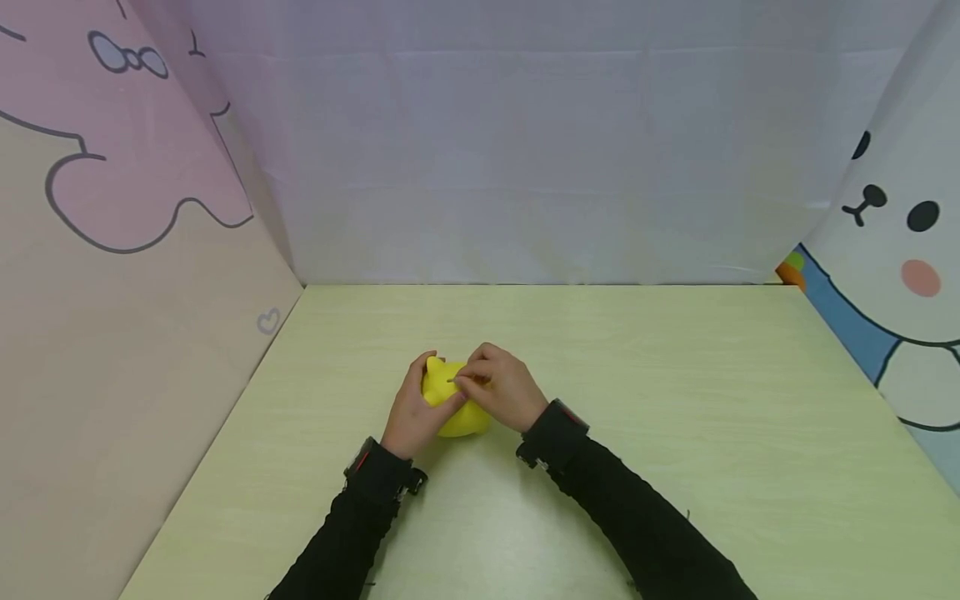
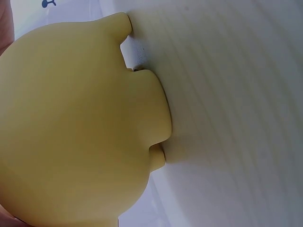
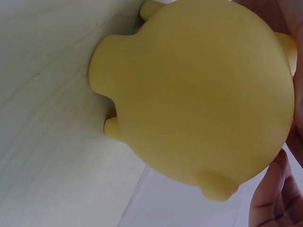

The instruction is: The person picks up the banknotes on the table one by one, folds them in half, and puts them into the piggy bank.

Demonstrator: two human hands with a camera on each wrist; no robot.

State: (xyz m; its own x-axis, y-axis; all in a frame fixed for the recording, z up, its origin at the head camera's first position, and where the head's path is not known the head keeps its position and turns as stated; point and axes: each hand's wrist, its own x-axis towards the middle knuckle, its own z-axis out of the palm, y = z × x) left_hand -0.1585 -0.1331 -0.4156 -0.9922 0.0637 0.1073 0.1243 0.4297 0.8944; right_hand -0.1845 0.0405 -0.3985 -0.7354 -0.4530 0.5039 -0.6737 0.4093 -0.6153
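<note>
A round yellow piggy bank (image 1: 462,423) with stubby legs stands on the table. In the left wrist view its smooth body (image 2: 75,113) fills much of the frame, feet against the tabletop; the right wrist view has the body (image 3: 199,94) from the other side. My left hand (image 1: 420,415) holds it from the left, thumb on the near side and fingers round the far side. Over its top, my right hand (image 1: 504,387) pinches a small, thin, coin-like piece (image 1: 452,381) between thumb and forefinger. Most of that piece is hidden by the fingertips.
The pale wooden table (image 1: 675,375) spreads around both hands. A white cloth (image 1: 525,150) hangs along its back edge. Printed cloths with cartoon figures flank it, a pinkish one (image 1: 135,183) at left and a bear print (image 1: 892,267) at right.
</note>
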